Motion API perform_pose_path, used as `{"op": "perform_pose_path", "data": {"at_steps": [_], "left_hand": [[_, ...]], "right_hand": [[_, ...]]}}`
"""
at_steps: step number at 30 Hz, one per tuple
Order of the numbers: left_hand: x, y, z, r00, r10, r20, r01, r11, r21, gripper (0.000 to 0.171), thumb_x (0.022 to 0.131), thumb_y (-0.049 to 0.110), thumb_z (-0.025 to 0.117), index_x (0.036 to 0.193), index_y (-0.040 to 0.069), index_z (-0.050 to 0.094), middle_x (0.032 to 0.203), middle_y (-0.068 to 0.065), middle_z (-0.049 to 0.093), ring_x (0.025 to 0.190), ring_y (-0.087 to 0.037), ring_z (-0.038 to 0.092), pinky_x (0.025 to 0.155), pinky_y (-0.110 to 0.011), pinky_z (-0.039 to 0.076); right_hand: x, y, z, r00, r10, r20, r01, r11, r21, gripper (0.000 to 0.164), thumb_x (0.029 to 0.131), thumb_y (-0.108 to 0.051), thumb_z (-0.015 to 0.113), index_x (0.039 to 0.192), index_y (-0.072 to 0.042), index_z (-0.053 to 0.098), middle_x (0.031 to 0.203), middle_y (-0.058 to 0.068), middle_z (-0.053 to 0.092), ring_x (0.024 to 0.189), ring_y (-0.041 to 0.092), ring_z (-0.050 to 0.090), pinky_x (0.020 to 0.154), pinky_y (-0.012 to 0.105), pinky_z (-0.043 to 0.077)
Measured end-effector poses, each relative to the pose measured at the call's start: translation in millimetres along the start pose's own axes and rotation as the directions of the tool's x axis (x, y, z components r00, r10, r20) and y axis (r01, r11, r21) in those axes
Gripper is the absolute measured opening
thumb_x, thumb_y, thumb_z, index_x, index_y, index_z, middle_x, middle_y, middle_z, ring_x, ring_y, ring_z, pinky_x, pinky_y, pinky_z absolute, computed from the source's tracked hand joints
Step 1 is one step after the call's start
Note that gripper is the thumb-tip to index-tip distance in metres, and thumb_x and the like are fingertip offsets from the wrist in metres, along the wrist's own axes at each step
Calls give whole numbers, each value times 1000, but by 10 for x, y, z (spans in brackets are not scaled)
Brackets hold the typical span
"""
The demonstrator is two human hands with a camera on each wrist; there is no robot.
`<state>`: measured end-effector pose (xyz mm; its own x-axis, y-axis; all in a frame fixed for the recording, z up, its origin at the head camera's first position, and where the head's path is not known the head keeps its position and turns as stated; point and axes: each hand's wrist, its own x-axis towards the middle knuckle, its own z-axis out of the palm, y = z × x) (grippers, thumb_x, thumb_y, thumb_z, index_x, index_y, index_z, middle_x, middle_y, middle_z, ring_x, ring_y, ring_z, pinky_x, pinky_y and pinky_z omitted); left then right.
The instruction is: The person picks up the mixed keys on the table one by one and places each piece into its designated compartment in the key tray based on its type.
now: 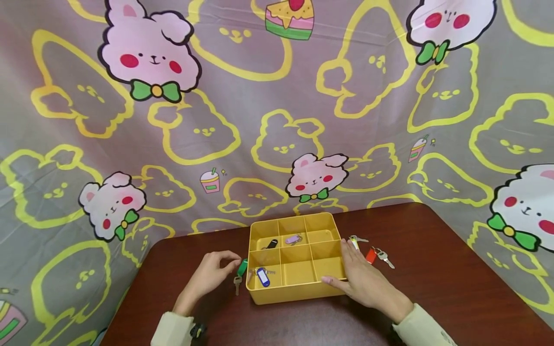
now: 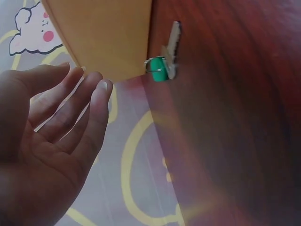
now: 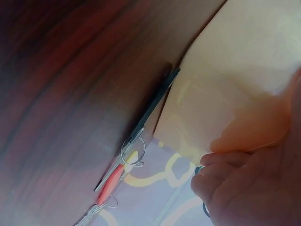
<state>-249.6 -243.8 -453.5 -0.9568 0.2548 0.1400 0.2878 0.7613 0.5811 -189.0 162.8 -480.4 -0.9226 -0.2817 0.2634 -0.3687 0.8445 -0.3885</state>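
A yellow divided box (image 1: 264,296) stands on the table. My right hand (image 1: 368,278) rests against its right side, fingers extended along the wall and thumb over the front right corner. To the left of the box, my left hand (image 1: 212,271) hovers with bent fingers, holding nothing. Close to its fingertips lies a key with a green tag (image 1: 243,267); the left wrist view shows the green tag (image 2: 159,69) apart from the hand. Inside the box, separate compartments hold keys with a blue tag (image 1: 263,277), a black tag (image 1: 272,244) and a lilac tag (image 1: 292,239).
Right of the box lie keys with a red tag (image 1: 371,255) and a yellow-and-white tag (image 1: 355,243). In the right wrist view, a black tag (image 3: 155,103) lies beside the box wall. A patterned curtain (image 1: 242,144) hangs behind the brown table (image 1: 454,288).
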Motion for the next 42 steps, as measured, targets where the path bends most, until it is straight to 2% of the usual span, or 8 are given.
{"op": "perform_pose_path", "data": {"at_steps": [7, 11, 17, 24, 28, 34, 42], "left_hand": [[-47, -73, 69, 1000, -5, 13, 4, 1000, 13, 10, 99, 17, 73, 104, 14, 82, 100, 9, 80, 108, -17, 73, 98, -45, 58], [-54, -106, 119, 999, 26, 19, -27, 999, 41, 9, 98, 16, 74, 102, 15, 82, 100, 9, 80, 107, -17, 74, 97, -43, 59], [-48, -126, 166, 994, 107, 20, -109, 989, 105, 6, 95, 12, 76, 99, 13, 81, 98, 7, 80, 101, -16, 74, 90, -37, 60], [-58, -150, 219, 992, 105, 75, -110, 992, 59, 6, 94, 9, 77, 99, 10, 79, 99, -2, 77, 86, -9, 73, 72, -21, 59], [-96, -184, 251, 987, 127, 96, -134, 989, 65, 6, 93, 7, 77, 99, 8, 78, 99, -3, 75, 83, -6, 71, 69, -19, 58], [-117, -215, 276, 981, 171, 96, -185, 968, 168, 7, 92, 8, 79, 98, 11, 78, 98, 0, 75, 86, -5, 68, 71, -21, 57], [-87, -165, 247, 970, 213, 118, -239, 926, 291, 10, 91, 10, 80, 101, 9, 78, 99, 2, 75, 91, -10, 70, 77, -32, 60]], "right_hand": [[-10, 6, 12, 1000, -2, 0, 2, 1000, 1, 111, 95, -69, 62, 156, 18, 30, 164, 38, 32, 157, 50, 30, 125, 61, 34], [-7, 13, 15, 1000, -8, -5, 8, 1000, 1, 111, 95, -69, 62, 156, 18, 30, 164, 37, 31, 156, 51, 31, 125, 61, 34], [4, 22, 4, 1000, -14, -12, 14, 1000, 0, 111, 96, -69, 62, 156, 18, 30, 164, 38, 31, 156, 51, 31, 125, 61, 35], [2, 33, 6, 1000, -4, -8, 4, 1000, 11, 112, 95, -71, 60, 157, 17, 29, 165, 37, 31, 156, 51, 32, 124, 61, 35], [-10, 36, 24, 1000, 3, 13, -3, 1000, 15, 113, 95, -74, 57, 158, 16, 28, 165, 37, 31, 156, 50, 31, 124, 61, 36], [-13, 26, 21, 1000, 8, 28, -9, 1000, 20, 115, 95, -76, 55, 158, 16, 28, 165, 36, 30, 157, 50, 30, 124, 61, 36], [-10, 24, -9, 999, 10, 31, -10, 1000, 19, 114, 95, -75, 55, 158, 16, 27, 165, 37, 30, 157, 50, 30, 124, 61, 36]]}}
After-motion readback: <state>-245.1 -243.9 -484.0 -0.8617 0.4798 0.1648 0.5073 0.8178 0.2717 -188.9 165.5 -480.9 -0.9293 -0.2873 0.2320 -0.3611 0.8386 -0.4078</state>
